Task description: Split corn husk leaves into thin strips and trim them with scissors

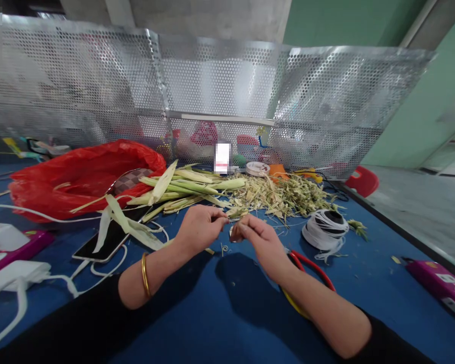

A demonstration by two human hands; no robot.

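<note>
At a blue worktable (197, 328) set before a perforated silvery screen (220, 65), a person in dark sleeves works with both bare hands close together, raised over the near middle. The left hand (200, 227), its wrist ringed by a gold bangle (145, 275), is drawn into a pinch, thumb and forefinger pressed together; whether anything lies between them cannot be told. The right hand (261, 240) is clenched at the fingertips on a small pale piece (232, 233), its exact form too small to make out, held just beside the left fingertips. Just beyond the hands, long green-and-cream plant strips (189, 188) lie piled on the far side of the table, running at the right into a heap of shorter dried cuttings (299, 196). To the right of the hands sits a spool of white thread (325, 230), and a tool with red and yellow handles (314, 268) lies partly hidden behind the right forearm. At left, a red plastic bag (41, 187) gapes open; nearer, a dark-screened phone (106, 240) lies under a loose pale strip (125, 222), beside white cables (20, 298) and a purple-sided power strip (41, 240). A magenta box (440, 283) rests near the right edge, and a red seat (364, 182) stands past it, farther off.
</note>
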